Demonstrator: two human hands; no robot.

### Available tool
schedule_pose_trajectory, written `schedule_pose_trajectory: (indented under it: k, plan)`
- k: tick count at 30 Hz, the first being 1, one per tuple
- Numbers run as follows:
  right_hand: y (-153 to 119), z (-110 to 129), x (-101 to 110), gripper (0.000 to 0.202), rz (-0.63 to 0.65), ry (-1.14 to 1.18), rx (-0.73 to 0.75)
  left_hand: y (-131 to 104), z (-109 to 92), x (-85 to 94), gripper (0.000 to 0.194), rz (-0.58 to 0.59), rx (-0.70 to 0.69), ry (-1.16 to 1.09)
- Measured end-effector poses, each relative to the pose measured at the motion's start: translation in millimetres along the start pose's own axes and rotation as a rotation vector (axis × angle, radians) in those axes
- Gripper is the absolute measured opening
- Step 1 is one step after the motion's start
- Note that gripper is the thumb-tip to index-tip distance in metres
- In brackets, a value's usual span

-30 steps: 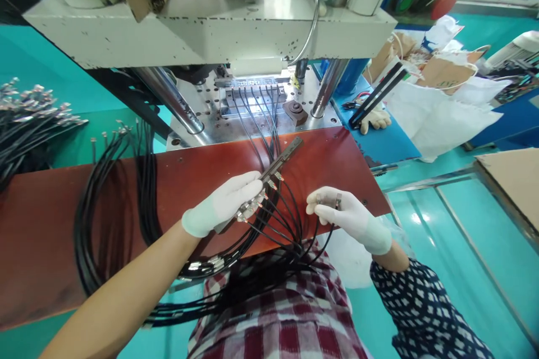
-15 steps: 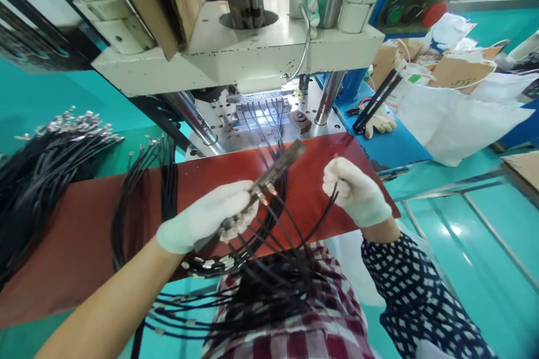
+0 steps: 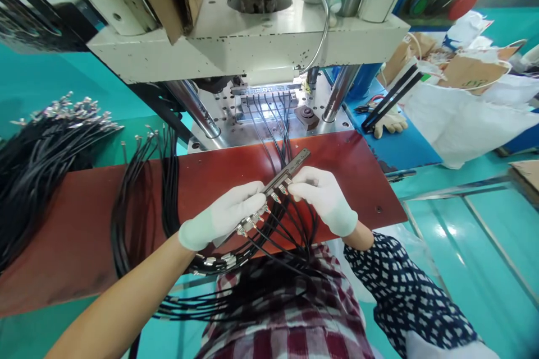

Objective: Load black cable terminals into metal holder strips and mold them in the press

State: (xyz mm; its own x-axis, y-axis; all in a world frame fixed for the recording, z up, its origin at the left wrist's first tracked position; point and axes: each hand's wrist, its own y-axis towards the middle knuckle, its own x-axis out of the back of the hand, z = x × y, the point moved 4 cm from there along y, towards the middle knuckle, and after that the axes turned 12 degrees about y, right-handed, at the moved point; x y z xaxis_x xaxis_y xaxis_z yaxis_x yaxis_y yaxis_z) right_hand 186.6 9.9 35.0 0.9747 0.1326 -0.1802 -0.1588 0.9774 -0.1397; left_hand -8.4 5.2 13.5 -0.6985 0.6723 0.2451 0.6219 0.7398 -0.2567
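Note:
My left hand, in a white glove, is closed around a long metal fixture bar that slants up to the right. Several black cables hang from the bar, their metal ends seated along its lower edge. At the bar's upper part, my gloved right hand pinches a cable end against that edge. More black cables lie across my lap under the bar. Behind it, another set of cables runs up into a metal mould on the press bed.
A cream press frame with steel posts stands ahead over the red-brown board. Cable bundles lie at left. A blue side table at right carries a work glove beside white sacks.
My right hand has come left with a cable and now meets the bar. The bar has shifted slightly in my left hand's grip, and the view has moved a little.

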Motion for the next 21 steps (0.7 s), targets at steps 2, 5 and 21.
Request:
schedule_pose_trajectory:
  k: [2,5,21]
  plan:
    - [0.5,-0.7,-0.9,0.017,0.0,-0.007,-0.008,0.4,0.4,-1.4,0.035,0.009,-0.002,0.015]
    - [0.9,-2.6,-0.5,0.016,-0.009,-0.032,-0.022,0.5,0.0,-0.8,0.034,-0.025,-0.021,0.136]
    - [2.8,-3.9,-0.6,0.018,0.041,-0.01,-0.048,3.0,6.0,-9.1,0.036,0.022,-0.008,-0.109]
